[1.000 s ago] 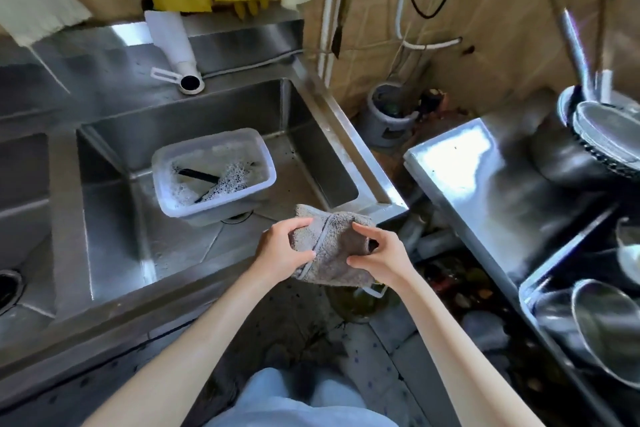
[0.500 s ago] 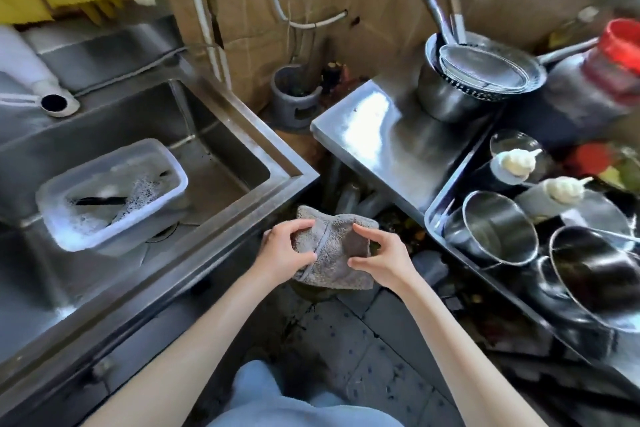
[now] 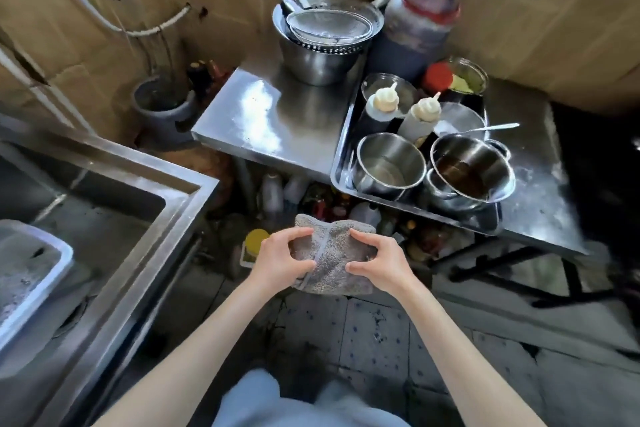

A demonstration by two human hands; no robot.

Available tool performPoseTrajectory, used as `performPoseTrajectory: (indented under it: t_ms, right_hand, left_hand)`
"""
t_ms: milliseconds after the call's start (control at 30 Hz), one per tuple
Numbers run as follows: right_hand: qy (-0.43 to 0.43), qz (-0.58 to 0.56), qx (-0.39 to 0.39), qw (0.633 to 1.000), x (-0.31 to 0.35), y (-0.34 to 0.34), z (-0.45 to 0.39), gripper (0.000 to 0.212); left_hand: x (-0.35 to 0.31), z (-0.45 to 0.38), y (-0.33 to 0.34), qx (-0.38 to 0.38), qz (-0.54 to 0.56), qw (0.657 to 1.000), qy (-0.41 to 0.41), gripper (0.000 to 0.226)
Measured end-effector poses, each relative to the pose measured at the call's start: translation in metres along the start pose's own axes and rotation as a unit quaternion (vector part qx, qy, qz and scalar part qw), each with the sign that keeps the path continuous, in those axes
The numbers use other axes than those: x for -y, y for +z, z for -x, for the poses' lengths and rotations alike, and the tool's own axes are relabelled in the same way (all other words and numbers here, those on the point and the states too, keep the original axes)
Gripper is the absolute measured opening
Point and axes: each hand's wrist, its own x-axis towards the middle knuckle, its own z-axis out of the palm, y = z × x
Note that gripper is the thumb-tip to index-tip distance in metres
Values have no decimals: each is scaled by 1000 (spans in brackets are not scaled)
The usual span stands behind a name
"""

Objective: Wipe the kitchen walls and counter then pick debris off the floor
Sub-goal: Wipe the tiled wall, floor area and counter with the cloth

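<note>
Cardboard-lined walls are seen behind a steel surface that carries a bowl with strainers, a red-lidded jar and a tray of pots and squeeze bottles. Steel sink at left, with a plastic tub inside. Tiled floor below, stained and dark. A folded grey cloth is held in mid-air above the floor, in front of the surface's near edge, between sink and tray. Left hand: grip clamped on the cloth's left side, thumb on top. Right hand: grip clamped on its right side, fingers curled over.
</note>
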Motion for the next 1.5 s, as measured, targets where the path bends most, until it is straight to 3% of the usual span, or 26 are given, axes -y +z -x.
performPoseTrajectory:
  t_ms: [467,767,1133,1500]
  right_hand:
    - [154,-149,-196,957,-65,-7,86,69]
    - [199,-197,-262,924,-112,-51,129,67]
    - [221,-200,-310,903,-182,-141,148,66]
    - [223,-215,-312,898,-218,-216,124,66]
  left_hand:
    - [-48,-10,58,212,-55,964,151,58]
    - [-96,-9,135,299,-76,929,205,60]
    - [-174,-15,243,333,-96,905,247,61]
    - [-238,-44,301,340,-124,896,259,63]
